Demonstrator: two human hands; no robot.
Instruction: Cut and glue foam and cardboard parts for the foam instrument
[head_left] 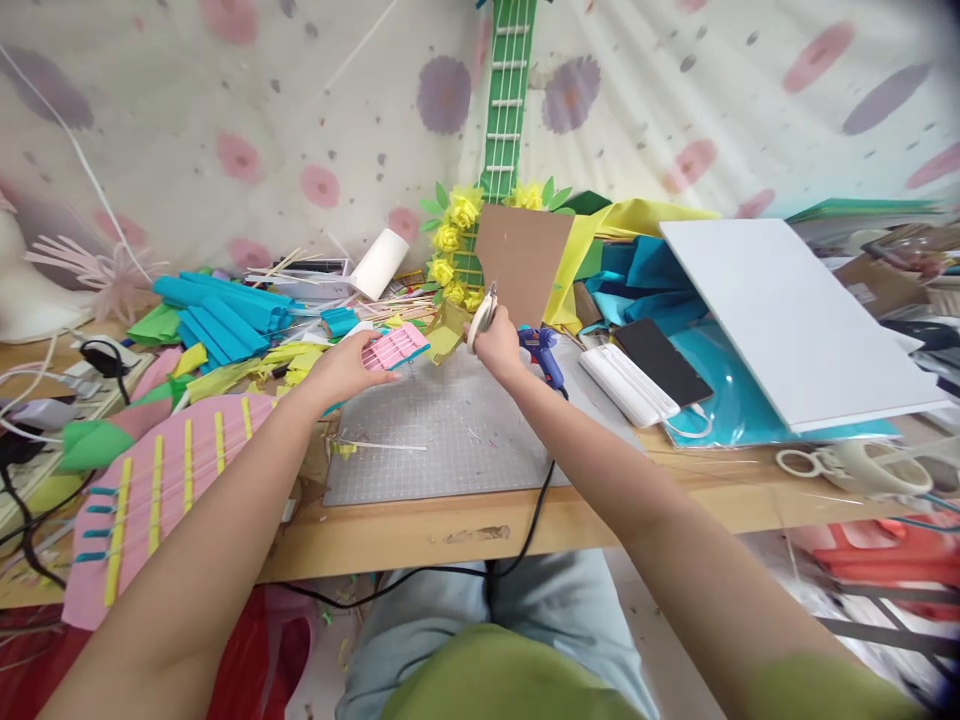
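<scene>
My left hand (346, 372) is closed on a small pink strip-striped panel (397, 348) with a teal edge, above the left of the grey cutting mat (450, 440). My right hand (498, 346) grips scissors (482, 318) with cream handles, their tips pointing up and away. Just behind the scissors a brown cardboard sheet (523, 255) leans upright against a paper guitar with a green neck (506, 110) and yellow paper flowers (448, 238). An olive-yellow piece (447, 332) lies between my hands. Beside my right wrist is a blue glue gun (545, 355).
On the left lie a pink board with yellow strips (172, 470), rolls of blue crepe paper (225, 310) and a power strip (90, 375). At right are a white device (628, 385), a black phone-like slab (660, 360), a white board (795, 320) and tape (885, 468). A black cable (538, 520) crosses the table edge.
</scene>
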